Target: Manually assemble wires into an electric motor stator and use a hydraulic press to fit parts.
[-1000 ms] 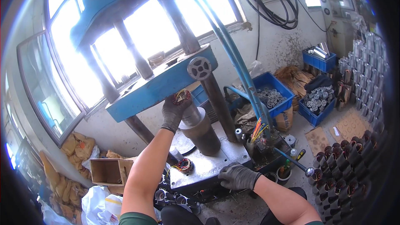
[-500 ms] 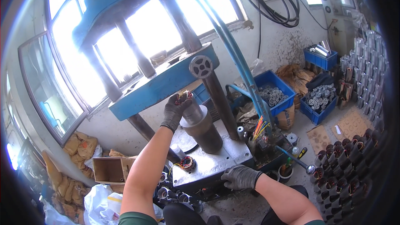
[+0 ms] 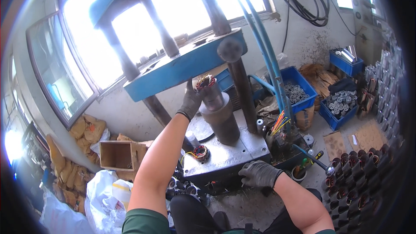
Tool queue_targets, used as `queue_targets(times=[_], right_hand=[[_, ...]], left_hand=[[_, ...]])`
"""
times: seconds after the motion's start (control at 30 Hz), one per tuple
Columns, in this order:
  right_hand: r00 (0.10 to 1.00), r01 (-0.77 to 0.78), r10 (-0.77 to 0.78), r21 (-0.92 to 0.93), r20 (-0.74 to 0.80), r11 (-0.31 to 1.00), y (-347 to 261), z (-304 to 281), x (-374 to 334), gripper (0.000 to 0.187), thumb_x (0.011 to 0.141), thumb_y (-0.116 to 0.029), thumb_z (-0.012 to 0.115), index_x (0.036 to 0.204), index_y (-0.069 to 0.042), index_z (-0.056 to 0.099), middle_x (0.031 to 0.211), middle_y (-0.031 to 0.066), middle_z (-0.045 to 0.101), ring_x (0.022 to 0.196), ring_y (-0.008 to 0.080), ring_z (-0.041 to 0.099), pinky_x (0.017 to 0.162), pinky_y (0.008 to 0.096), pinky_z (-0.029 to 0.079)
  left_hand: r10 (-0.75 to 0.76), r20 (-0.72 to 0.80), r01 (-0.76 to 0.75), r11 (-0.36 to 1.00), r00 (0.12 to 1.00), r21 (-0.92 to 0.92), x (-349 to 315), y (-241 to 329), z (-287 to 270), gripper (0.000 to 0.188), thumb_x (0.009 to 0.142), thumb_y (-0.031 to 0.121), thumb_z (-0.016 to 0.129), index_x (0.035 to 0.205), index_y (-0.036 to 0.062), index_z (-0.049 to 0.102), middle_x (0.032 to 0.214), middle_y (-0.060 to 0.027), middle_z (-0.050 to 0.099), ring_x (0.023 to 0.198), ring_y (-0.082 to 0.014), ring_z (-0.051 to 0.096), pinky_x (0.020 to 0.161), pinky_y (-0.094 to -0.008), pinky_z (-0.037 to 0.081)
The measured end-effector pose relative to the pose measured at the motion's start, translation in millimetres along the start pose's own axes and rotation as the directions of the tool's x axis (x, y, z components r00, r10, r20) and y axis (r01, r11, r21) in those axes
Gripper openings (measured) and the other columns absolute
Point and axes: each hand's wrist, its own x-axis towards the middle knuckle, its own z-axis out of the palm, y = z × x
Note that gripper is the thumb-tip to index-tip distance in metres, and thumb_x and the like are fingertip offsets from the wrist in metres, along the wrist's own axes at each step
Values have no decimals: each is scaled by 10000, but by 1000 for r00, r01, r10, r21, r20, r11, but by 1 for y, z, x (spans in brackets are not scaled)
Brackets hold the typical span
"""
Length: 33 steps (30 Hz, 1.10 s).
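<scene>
My left hand, in a grey glove, is at the left side of a metal cylinder with copper windings at its top. One finger points up beside the windings; the others are partly hidden. The cylinder stands on a thicker round post under the blue crossbeam of a press. My right hand, also gloved, is at the front edge of the press bed, its fingers loosely bent and apart, with nothing visible in them. A wound stator core with a yellow lead lies at the bed's left front.
Right of the bed, a lever with a round knob sticks out beside coloured wires. Blue crates of metal parts stand behind it. Several dark cylinders are stacked at right. A wooden box and white bags are at left.
My left hand has shifted from over the windings to the cylinder's left side, uncovering them. My right hand stays by the bed's front edge. The whole view has shifted slightly.
</scene>
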Motion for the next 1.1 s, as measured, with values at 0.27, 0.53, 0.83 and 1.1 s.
queue_targets(times=[0.27,0.53,0.83,1.1], right_hand=[[998,-61,62,52,-20,997,-1,1,-18,382,892,-325,671,1149,-47,726,1074,208,707,1049,398,680,944,480,532],[999,-31,28,126,26,992,-20,11,-11,303,865,-213,701,1108,-32,724,1048,205,712,1006,401,679,901,474,544],[977,-178,138,267,160,947,-8,42,-20,220,856,-1,679,1074,-3,715,996,169,721,952,323,701,854,391,552],[834,-513,345,375,430,772,33,64,-68,218,923,37,665,1135,15,713,1107,134,704,929,203,695,786,330,596]], left_hand=[[-146,-84,121,962,986,-244,-145,7,-61,346,910,49,716,1246,-22,669,1048,-103,745,919,-166,692,817,-283,546],[-774,-109,762,633,624,-133,-544,-159,-141,440,1017,375,564,1213,11,715,1062,-144,751,1002,-243,707,897,-384,541],[-977,-179,969,76,120,233,-895,-97,-97,625,944,463,627,1371,7,622,1361,-246,647,1265,-405,612,1091,-440,475],[-936,-350,996,-9,-40,-91,-977,-65,-80,613,933,471,615,1328,2,634,1264,-252,691,1228,-414,633,1059,-454,483]])
